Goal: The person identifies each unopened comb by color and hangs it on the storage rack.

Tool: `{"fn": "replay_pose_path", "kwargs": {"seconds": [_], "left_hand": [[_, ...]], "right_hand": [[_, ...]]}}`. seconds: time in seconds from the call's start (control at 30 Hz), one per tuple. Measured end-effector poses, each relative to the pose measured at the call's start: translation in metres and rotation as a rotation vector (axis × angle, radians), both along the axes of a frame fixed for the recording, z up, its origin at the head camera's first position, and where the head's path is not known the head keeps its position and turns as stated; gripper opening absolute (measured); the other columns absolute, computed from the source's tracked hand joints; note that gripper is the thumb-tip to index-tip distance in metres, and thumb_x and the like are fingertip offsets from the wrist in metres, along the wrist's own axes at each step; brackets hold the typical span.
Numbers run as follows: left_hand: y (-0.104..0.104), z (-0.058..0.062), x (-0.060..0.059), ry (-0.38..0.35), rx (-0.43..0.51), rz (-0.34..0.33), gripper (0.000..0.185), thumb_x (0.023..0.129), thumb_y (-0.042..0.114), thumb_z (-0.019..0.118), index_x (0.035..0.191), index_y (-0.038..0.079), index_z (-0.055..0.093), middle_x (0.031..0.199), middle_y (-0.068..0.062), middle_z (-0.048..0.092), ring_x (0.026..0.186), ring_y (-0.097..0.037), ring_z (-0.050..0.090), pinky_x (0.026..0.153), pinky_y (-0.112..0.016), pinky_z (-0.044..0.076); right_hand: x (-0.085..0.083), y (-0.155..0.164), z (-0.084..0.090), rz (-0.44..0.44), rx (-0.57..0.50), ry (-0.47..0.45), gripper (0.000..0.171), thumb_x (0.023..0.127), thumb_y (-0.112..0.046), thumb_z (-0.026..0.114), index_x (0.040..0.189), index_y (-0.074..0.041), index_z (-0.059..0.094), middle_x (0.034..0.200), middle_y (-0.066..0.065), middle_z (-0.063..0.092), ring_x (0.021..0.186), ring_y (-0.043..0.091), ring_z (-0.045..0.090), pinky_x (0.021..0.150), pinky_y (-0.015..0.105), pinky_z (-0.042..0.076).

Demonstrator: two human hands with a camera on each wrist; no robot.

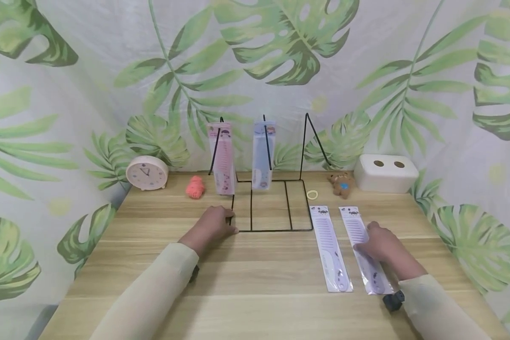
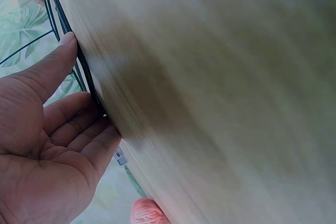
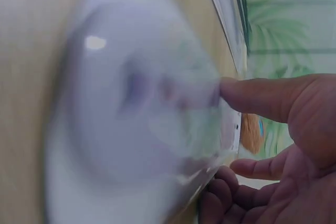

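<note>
A black wire rack (image 1: 276,230) stands on the wooden table, and my left hand (image 1: 214,223) holds its front left corner. In the left wrist view, the thumb (image 2: 67,40) lies on the wire and the fingers curl in below it. My right hand (image 1: 378,242) pinches the right-hand purple packaged comb (image 1: 370,274) by its side edge, thumb on top. A second purple packaged comb (image 1: 329,248) lies flat to its left. On the rack's prongs hang a pink packaged comb (image 1: 224,160) and a blue packaged comb (image 1: 260,156); the right prong carries nothing.
At the back left stand a round clock (image 1: 147,173) and a coral-coloured figure (image 1: 195,187). Back right are a small brown bear (image 1: 341,184), a pale yellow ring (image 1: 312,194) and a white box (image 1: 386,174) with two round brown spots. A leaf-patterned cloth (image 1: 280,99) hangs behind.
</note>
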State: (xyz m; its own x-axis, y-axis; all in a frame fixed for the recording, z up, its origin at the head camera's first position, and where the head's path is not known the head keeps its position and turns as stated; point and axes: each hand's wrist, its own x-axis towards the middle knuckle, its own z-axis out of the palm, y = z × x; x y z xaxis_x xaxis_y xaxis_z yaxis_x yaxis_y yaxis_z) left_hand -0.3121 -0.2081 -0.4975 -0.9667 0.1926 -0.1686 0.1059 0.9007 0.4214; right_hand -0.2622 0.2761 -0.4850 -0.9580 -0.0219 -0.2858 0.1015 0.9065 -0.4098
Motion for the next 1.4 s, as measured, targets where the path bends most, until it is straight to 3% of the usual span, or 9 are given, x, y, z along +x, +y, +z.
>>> {"fn": "replay_pose_path", "kwargs": {"seconds": [0.2, 0.57, 0.73, 0.9, 0.97, 1.03, 1.2, 1.27, 1.4], "left_hand": [[0.001, -0.001, 0.001, 0.002, -0.006, 0.005, 0.060, 0.094, 0.028, 0.088, 0.147, 0.005, 0.068, 0.148, -0.023, 0.067, 0.141, -0.043, 0.060, 0.123, -0.057, 0.046], [0.001, -0.004, 0.000, -0.004, -0.007, 0.002, 0.058, 0.094, 0.028, 0.088, 0.145, 0.005, 0.070, 0.147, -0.022, 0.068, 0.140, -0.042, 0.061, 0.123, -0.057, 0.046], [0.002, -0.003, -0.003, 0.006, -0.021, -0.002, 0.056, 0.094, 0.030, 0.088, 0.142, 0.007, 0.071, 0.143, -0.021, 0.070, 0.136, -0.042, 0.062, 0.121, -0.057, 0.047], [0.003, -0.002, -0.004, 0.000, -0.026, -0.007, 0.060, 0.095, 0.030, 0.087, 0.147, 0.006, 0.069, 0.147, -0.023, 0.067, 0.140, -0.044, 0.060, 0.123, -0.058, 0.046], [0.002, -0.002, -0.004, 0.001, -0.030, -0.005, 0.061, 0.094, 0.030, 0.088, 0.147, 0.006, 0.068, 0.146, -0.023, 0.068, 0.136, -0.041, 0.062, 0.121, -0.057, 0.048], [0.002, -0.001, -0.004, 0.003, -0.034, -0.004, 0.061, 0.094, 0.031, 0.088, 0.147, 0.007, 0.068, 0.145, -0.022, 0.069, 0.130, -0.038, 0.063, 0.119, -0.056, 0.050], [0.003, 0.003, -0.003, -0.005, -0.038, -0.001, 0.061, 0.094, 0.030, 0.088, 0.147, 0.007, 0.069, 0.143, -0.023, 0.069, 0.124, -0.035, 0.064, 0.116, -0.055, 0.051], [0.003, 0.003, -0.001, -0.009, -0.035, 0.003, 0.061, 0.094, 0.029, 0.088, 0.147, 0.006, 0.069, 0.144, -0.023, 0.069, 0.130, -0.038, 0.064, 0.118, -0.056, 0.050], [0.003, 0.001, 0.000, -0.018, -0.017, 0.008, 0.060, 0.095, 0.028, 0.088, 0.147, 0.005, 0.068, 0.147, -0.023, 0.067, 0.138, -0.043, 0.061, 0.122, -0.058, 0.047]], "right_hand": [[0.001, 0.014, 0.002, -0.030, -0.056, -0.067, 0.075, 0.093, -0.028, 0.079, 0.131, 0.022, 0.039, 0.100, 0.029, 0.064, 0.083, 0.033, 0.069, 0.067, 0.041, 0.061], [0.005, 0.027, -0.004, 0.045, -0.130, 0.060, 0.054, 0.098, -0.018, 0.075, 0.136, 0.012, 0.049, 0.111, 0.030, 0.069, 0.090, 0.032, 0.068, 0.073, 0.041, 0.058], [0.001, 0.037, 0.012, 0.051, -0.151, 0.087, 0.039, 0.107, -0.014, 0.062, 0.137, 0.009, 0.052, 0.118, 0.032, 0.068, 0.096, 0.034, 0.069, 0.073, 0.039, 0.058], [0.000, 0.055, 0.042, 0.127, -0.158, 0.172, 0.028, 0.105, -0.009, 0.063, 0.128, 0.006, 0.058, 0.114, 0.025, 0.069, 0.099, 0.034, 0.068, 0.075, 0.034, 0.055], [0.000, 0.061, 0.056, 0.168, -0.221, 0.235, 0.023, 0.104, -0.003, 0.064, 0.124, 0.006, 0.058, 0.115, 0.024, 0.069, 0.103, 0.032, 0.070, 0.075, 0.032, 0.058], [0.000, 0.065, 0.071, 0.194, -0.309, 0.277, 0.021, 0.104, 0.000, 0.063, 0.123, 0.005, 0.057, 0.119, 0.024, 0.068, 0.105, 0.019, 0.072, 0.077, 0.029, 0.062], [0.003, 0.059, 0.094, 0.261, -0.554, 0.320, 0.028, 0.106, -0.001, 0.066, 0.131, 0.006, 0.055, 0.122, -0.005, 0.072, 0.109, -0.008, 0.068, 0.085, 0.025, 0.065], [0.004, 0.049, 0.096, 0.297, -0.624, 0.313, 0.035, 0.107, -0.002, 0.066, 0.139, 0.004, 0.055, 0.122, -0.016, 0.071, 0.113, -0.005, 0.069, 0.089, 0.025, 0.064], [-0.001, 0.020, 0.094, 0.385, -0.727, 0.297, 0.038, 0.106, 0.001, 0.066, 0.142, 0.006, 0.054, 0.127, -0.014, 0.071, 0.118, -0.001, 0.070, 0.092, 0.028, 0.065]]}}
